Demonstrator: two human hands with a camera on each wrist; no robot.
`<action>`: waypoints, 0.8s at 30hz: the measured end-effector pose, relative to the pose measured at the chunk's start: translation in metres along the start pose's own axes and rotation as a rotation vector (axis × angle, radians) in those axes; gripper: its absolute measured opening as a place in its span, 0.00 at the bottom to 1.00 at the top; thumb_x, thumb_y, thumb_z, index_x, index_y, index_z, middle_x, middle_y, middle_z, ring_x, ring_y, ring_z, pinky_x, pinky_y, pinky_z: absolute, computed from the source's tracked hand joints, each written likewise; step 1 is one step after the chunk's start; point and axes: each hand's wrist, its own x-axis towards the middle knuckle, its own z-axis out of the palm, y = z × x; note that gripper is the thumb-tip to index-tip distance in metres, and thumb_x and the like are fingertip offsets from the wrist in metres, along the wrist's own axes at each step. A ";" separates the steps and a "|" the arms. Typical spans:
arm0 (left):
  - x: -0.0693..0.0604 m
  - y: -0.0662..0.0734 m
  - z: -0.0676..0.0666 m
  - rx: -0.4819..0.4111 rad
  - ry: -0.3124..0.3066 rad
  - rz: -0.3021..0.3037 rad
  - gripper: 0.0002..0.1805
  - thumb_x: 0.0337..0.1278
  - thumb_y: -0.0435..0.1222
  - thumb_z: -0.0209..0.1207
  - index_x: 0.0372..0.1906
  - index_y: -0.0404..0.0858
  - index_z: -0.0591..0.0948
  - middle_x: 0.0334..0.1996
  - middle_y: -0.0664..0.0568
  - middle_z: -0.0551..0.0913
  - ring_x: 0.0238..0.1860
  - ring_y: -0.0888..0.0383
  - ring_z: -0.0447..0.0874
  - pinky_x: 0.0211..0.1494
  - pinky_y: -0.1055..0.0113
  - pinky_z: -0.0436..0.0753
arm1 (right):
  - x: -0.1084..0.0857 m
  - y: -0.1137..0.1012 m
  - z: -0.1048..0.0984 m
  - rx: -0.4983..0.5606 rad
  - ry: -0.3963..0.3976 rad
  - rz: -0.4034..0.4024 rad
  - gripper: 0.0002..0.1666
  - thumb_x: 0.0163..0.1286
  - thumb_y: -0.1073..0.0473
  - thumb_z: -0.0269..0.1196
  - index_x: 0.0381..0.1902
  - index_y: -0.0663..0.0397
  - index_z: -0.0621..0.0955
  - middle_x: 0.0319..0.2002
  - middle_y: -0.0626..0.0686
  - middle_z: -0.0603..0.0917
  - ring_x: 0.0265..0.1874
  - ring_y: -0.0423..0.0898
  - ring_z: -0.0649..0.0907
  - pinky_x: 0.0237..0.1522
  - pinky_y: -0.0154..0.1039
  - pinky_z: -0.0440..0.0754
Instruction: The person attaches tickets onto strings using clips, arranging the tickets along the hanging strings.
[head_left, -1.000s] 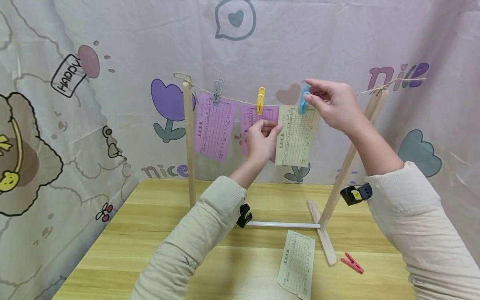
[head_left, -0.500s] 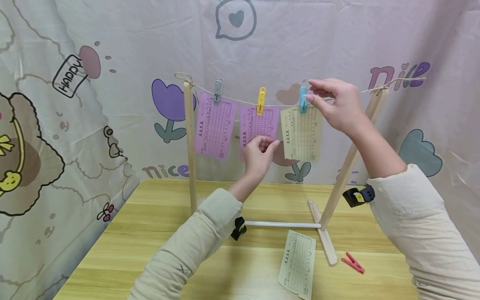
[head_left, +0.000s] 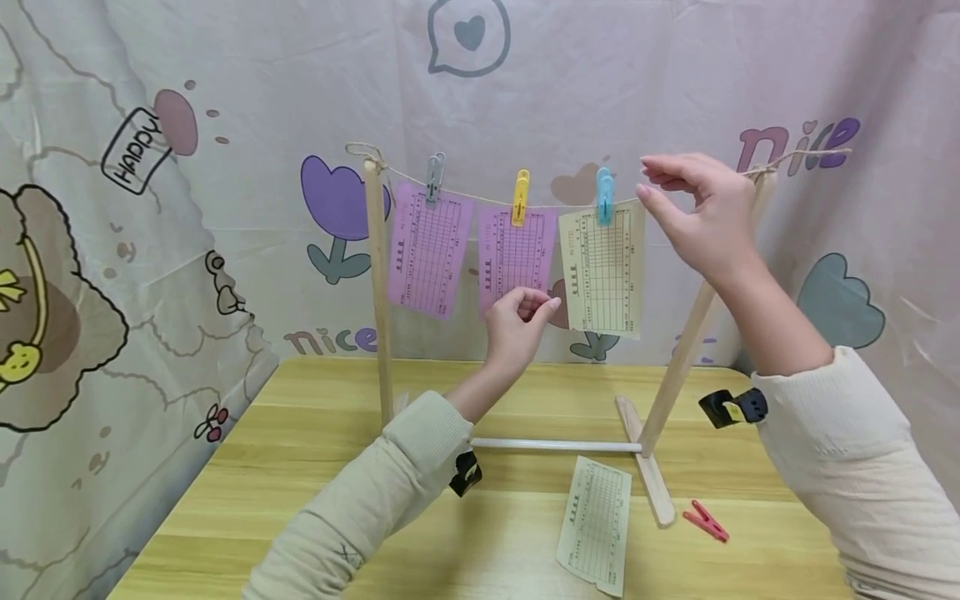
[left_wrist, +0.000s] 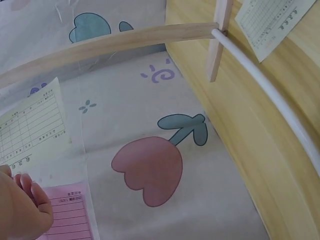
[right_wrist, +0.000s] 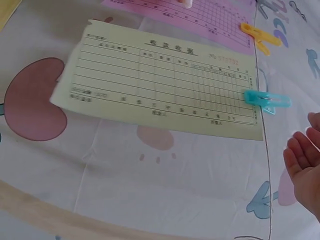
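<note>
A yellow receipt sheet (head_left: 602, 275) hangs from the string under a blue clothespin (head_left: 604, 197). My right hand (head_left: 705, 212) is just right of that clothespin, apart from it, with thumb and fingers parted around nothing. In front of the lower part of the middle pink receipt sheet (head_left: 517, 250) is my left hand (head_left: 516, 325), its fingers loosely bent and holding nothing. A yellow clothespin (head_left: 521, 198) clips that pink sheet. Further left, a grey clothespin (head_left: 434, 177) holds another pink sheet (head_left: 431, 254).
The string runs between two wooden posts (head_left: 378, 292), with a white rod (head_left: 555, 445) low between them. On the wooden table (head_left: 300, 467) lie a loose yellow receipt sheet (head_left: 596, 525) and a red clothespin (head_left: 705, 521). A printed curtain (head_left: 600, 67) hangs behind.
My right hand has let go of the blue clothespin and moved right. My left hand has left the edge of the hanging yellow sheet, moving down and slightly left.
</note>
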 end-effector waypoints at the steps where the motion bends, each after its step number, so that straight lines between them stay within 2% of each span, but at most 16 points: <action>1: -0.001 -0.001 0.000 -0.001 -0.006 -0.002 0.08 0.53 0.33 0.63 0.32 0.29 0.80 0.27 0.40 0.83 0.24 0.65 0.72 0.29 0.80 0.73 | -0.002 0.000 -0.001 0.002 0.004 -0.005 0.14 0.59 0.70 0.62 0.44 0.68 0.81 0.35 0.28 0.79 0.36 0.27 0.77 0.47 0.21 0.75; 4: -0.005 -0.003 -0.001 -0.009 -0.023 -0.019 0.08 0.53 0.33 0.63 0.32 0.29 0.80 0.27 0.40 0.83 0.24 0.65 0.72 0.30 0.80 0.73 | -0.009 0.002 -0.003 -0.024 0.005 -0.009 0.14 0.59 0.69 0.62 0.44 0.68 0.82 0.37 0.42 0.84 0.36 0.26 0.77 0.47 0.20 0.75; 6: -0.008 -0.005 -0.002 -0.012 -0.031 -0.028 0.08 0.52 0.33 0.63 0.32 0.29 0.80 0.28 0.40 0.83 0.24 0.65 0.73 0.30 0.79 0.74 | -0.015 0.003 -0.005 -0.050 -0.003 -0.003 0.14 0.60 0.68 0.62 0.44 0.67 0.82 0.39 0.54 0.85 0.37 0.25 0.76 0.47 0.20 0.74; 8: -0.011 -0.008 -0.003 -0.015 -0.040 -0.040 0.08 0.52 0.33 0.63 0.33 0.30 0.80 0.28 0.41 0.83 0.25 0.65 0.73 0.31 0.79 0.75 | -0.022 0.005 -0.007 -0.074 -0.016 0.004 0.14 0.61 0.66 0.62 0.45 0.65 0.82 0.41 0.60 0.84 0.38 0.24 0.75 0.47 0.19 0.73; 15: -0.021 -0.024 -0.005 -0.020 -0.062 -0.061 0.07 0.53 0.32 0.62 0.33 0.29 0.80 0.27 0.39 0.82 0.23 0.65 0.71 0.28 0.80 0.72 | -0.048 0.015 -0.011 -0.123 -0.061 0.024 0.15 0.60 0.68 0.62 0.47 0.66 0.81 0.42 0.64 0.83 0.39 0.21 0.72 0.44 0.16 0.69; 24: -0.036 -0.040 -0.006 -0.026 -0.084 -0.092 0.08 0.53 0.32 0.62 0.32 0.28 0.80 0.26 0.39 0.81 0.23 0.65 0.70 0.28 0.80 0.72 | -0.081 0.035 -0.009 -0.111 -0.085 0.052 0.15 0.56 0.73 0.64 0.44 0.69 0.81 0.41 0.65 0.83 0.39 0.21 0.72 0.46 0.13 0.68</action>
